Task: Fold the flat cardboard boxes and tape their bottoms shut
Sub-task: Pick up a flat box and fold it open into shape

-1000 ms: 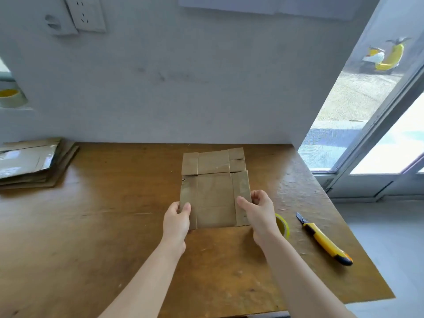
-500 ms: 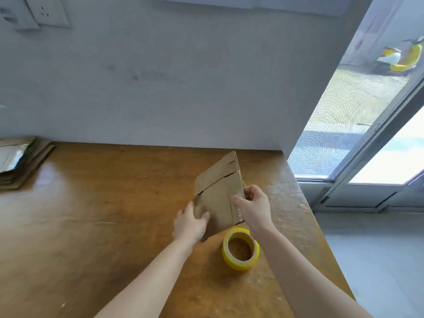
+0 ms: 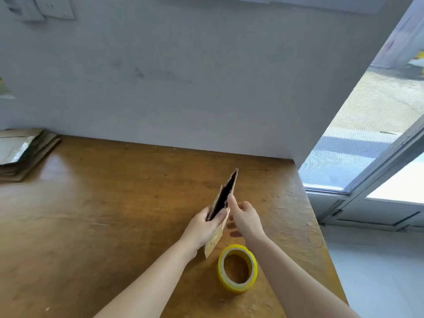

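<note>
A small flat cardboard box stands on edge above the wooden table, seen almost edge-on with a dark slit open between its two walls. My left hand grips its near left wall, thumb reaching into the slit. My right hand pinches the right wall near its top edge with curled fingers. A yellow roll of tape lies flat on the table just in front of the box, between my forearms.
A stack of flat cardboard boxes lies at the table's far left against the grey wall. The table's right edge runs beside a glass door. Wall sockets sit at the top left.
The box was lifted off the table, turned up on edge and has started to part open. The camera view shifted left, so the yellow knife has left the view and the tape roll is uncovered.
</note>
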The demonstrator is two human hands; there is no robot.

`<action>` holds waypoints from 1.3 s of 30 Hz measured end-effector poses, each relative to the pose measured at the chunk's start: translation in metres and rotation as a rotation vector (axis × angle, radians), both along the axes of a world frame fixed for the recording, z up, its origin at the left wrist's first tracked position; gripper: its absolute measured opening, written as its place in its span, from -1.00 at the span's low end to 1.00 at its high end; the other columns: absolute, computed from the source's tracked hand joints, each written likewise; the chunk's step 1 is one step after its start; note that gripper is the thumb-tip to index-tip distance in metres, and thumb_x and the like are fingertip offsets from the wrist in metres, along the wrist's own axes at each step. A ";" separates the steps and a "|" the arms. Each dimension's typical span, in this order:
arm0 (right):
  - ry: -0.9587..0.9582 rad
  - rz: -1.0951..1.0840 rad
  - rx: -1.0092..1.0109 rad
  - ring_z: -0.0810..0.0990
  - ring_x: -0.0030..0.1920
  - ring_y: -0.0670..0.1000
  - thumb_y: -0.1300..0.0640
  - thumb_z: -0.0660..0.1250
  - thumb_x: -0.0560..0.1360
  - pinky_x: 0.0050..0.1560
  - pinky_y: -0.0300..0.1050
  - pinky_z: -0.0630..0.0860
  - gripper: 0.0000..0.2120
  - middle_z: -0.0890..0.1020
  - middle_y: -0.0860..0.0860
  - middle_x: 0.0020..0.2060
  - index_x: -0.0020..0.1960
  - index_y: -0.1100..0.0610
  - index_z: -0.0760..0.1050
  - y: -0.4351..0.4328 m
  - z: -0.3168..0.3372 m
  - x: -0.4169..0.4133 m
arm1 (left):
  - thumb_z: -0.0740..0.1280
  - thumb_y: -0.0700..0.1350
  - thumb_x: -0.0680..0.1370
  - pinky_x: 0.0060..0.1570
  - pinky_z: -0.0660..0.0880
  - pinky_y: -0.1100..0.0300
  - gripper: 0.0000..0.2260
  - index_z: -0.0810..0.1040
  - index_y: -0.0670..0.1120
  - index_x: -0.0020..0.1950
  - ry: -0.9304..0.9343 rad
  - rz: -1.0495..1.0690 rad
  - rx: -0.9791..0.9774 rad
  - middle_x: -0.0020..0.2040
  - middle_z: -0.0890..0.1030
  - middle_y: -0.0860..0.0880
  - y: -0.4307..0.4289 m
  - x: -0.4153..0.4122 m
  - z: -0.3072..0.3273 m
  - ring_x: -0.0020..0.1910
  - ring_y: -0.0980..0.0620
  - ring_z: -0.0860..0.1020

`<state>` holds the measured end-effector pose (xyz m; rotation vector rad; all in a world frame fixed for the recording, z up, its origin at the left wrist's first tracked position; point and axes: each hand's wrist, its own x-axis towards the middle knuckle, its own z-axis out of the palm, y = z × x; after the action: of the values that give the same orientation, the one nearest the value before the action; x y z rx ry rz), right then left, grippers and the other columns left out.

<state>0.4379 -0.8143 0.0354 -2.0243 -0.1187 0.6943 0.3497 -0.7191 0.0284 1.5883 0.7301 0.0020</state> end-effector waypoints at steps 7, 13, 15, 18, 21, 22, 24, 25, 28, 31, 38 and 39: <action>-0.171 0.047 -0.053 0.42 0.34 0.10 0.28 0.33 0.43 0.25 0.08 0.52 -0.30 0.38 0.05 0.38 0.50 0.05 0.15 0.002 0.002 0.033 | 0.24 -0.10 0.61 0.02 0.46 0.10 -0.79 0.55 -0.05 0.21 0.132 0.078 0.010 0.06 0.62 0.01 0.000 0.008 -0.002 0.06 0.01 0.55; -0.513 0.266 -0.347 -0.03 0.57 0.08 0.16 0.43 0.45 0.49 0.06 0.20 -0.16 0.01 0.02 0.58 0.57 -0.04 0.03 0.000 0.007 0.059 | 0.20 -0.14 0.63 -0.13 0.39 0.15 -0.85 0.56 -0.04 0.09 0.216 0.057 0.262 0.03 0.60 -0.05 0.017 0.009 0.007 0.01 -0.05 0.53; -0.549 0.417 -0.365 0.39 0.40 0.07 0.14 0.36 0.48 0.35 0.04 0.44 -0.48 0.45 0.04 0.40 0.41 -0.06 0.39 -0.001 0.009 0.066 | 0.23 -0.15 0.62 -0.10 0.40 0.13 -0.87 0.57 -0.03 0.07 0.206 0.111 0.261 0.02 0.60 -0.04 0.029 0.009 0.007 -0.01 -0.03 0.52; -0.638 0.615 -0.362 0.60 -0.06 -0.06 0.06 0.31 0.52 -0.10 -0.13 0.62 -0.77 0.66 -0.09 -0.03 0.14 -0.08 0.63 -0.001 0.011 0.062 | 0.36 -0.11 0.56 0.01 0.46 0.06 -0.82 0.61 -0.05 0.15 0.202 0.338 0.305 0.10 0.60 -0.04 0.045 0.011 0.003 0.08 -0.05 0.52; -0.708 0.786 -0.332 0.55 -0.09 -0.06 -0.15 0.31 0.52 -0.24 -0.19 0.49 -0.75 0.58 -0.10 -0.06 0.12 -0.11 0.63 0.009 0.012 0.054 | 0.45 0.00 0.48 0.08 0.50 -0.01 -0.75 0.59 0.05 0.14 0.245 0.545 0.463 0.19 0.47 -0.06 0.048 0.013 -0.001 0.16 -0.11 0.47; -0.699 0.834 -0.324 0.54 -0.11 -0.05 -0.17 0.29 0.52 -0.25 -0.18 0.48 -0.76 0.55 -0.09 -0.09 0.07 -0.10 0.63 0.013 0.010 0.052 | 0.46 0.02 0.47 0.02 0.50 0.05 -0.74 0.57 0.06 0.13 0.212 0.580 0.461 0.18 0.43 -0.05 0.046 0.014 0.000 0.11 -0.08 0.48; -0.635 0.891 -0.319 0.54 -0.13 -0.01 -0.09 0.23 0.57 -0.22 -0.11 0.52 -0.80 0.56 -0.07 -0.16 -0.10 -0.05 0.59 0.019 0.005 0.050 | 0.44 0.05 0.48 -0.12 0.46 0.19 -0.72 0.51 0.05 0.14 0.111 0.607 0.463 0.13 0.39 0.00 0.039 0.015 -0.001 -0.02 0.03 0.48; -0.589 0.896 -0.311 0.55 -0.14 0.01 -0.01 0.20 0.58 -0.20 -0.08 0.54 -0.79 0.58 -0.05 -0.17 -0.13 -0.03 0.57 0.021 0.002 0.051 | 0.41 0.08 0.50 -0.17 0.47 0.24 -0.73 0.49 0.05 0.14 0.059 0.614 0.482 0.10 0.40 0.02 0.036 0.015 -0.003 -0.07 0.07 0.49; -0.455 0.865 -0.297 0.54 -0.19 -0.02 0.18 0.15 0.57 -0.24 -0.18 0.47 -0.74 0.60 -0.03 -0.20 -0.17 0.03 0.58 0.024 -0.002 0.058 | 0.27 0.03 0.58 -0.20 0.60 0.14 -0.86 0.46 0.01 0.07 -0.118 0.650 0.542 0.00 0.50 -0.01 0.026 0.009 -0.012 -0.14 0.03 0.56; -0.398 0.878 -0.302 0.47 -0.25 -0.04 0.21 0.15 0.57 -0.30 -0.22 0.39 -0.68 0.52 -0.03 -0.29 -0.33 0.02 0.47 0.027 0.003 0.061 | 0.19 -0.12 0.62 -0.17 0.51 0.31 -0.89 0.48 -0.02 -0.07 -0.188 0.531 0.673 -0.12 0.54 0.02 0.019 -0.002 -0.025 -0.14 0.08 0.55; -0.258 0.869 -0.239 0.55 -0.19 -0.10 -0.26 0.33 0.46 -0.23 -0.25 0.43 -0.63 0.57 -0.08 -0.22 -0.19 0.05 0.61 0.025 0.000 0.057 | 0.13 -0.12 0.62 0.30 0.39 0.18 -0.71 0.47 0.02 0.31 -0.129 0.294 0.420 0.18 0.59 0.15 0.032 -0.025 -0.022 0.16 0.18 0.51; -0.214 0.880 -0.225 0.56 -0.11 -0.10 -0.34 0.35 0.39 -0.18 -0.24 0.45 -0.55 0.58 -0.10 -0.15 -0.07 0.05 0.62 0.024 0.002 0.058 | 0.20 -0.17 0.62 0.32 0.37 0.17 -0.73 0.46 0.04 0.29 -0.092 0.253 0.416 0.19 0.58 0.18 0.036 -0.025 -0.021 0.20 0.19 0.48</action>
<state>0.4962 -0.7901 0.0369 -2.2257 -1.1497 1.0464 0.3245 -0.6831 0.0073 1.8617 0.8938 0.4331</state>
